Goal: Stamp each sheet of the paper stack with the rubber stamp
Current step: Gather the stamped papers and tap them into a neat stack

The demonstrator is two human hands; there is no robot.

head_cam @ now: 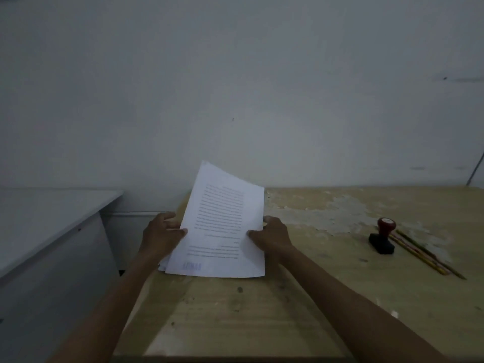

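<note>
Both hands are gripping the paper stack by its side edges, left hand and right hand each pinching thumb-over-top, tilting the sheets up off the wooden table, probably to square the edges. Blue stamp mark showing at the near edge (text appears upside down). Rubber stamp is standing well apart to the right, just beside some pencils, likely within reach.
</note>
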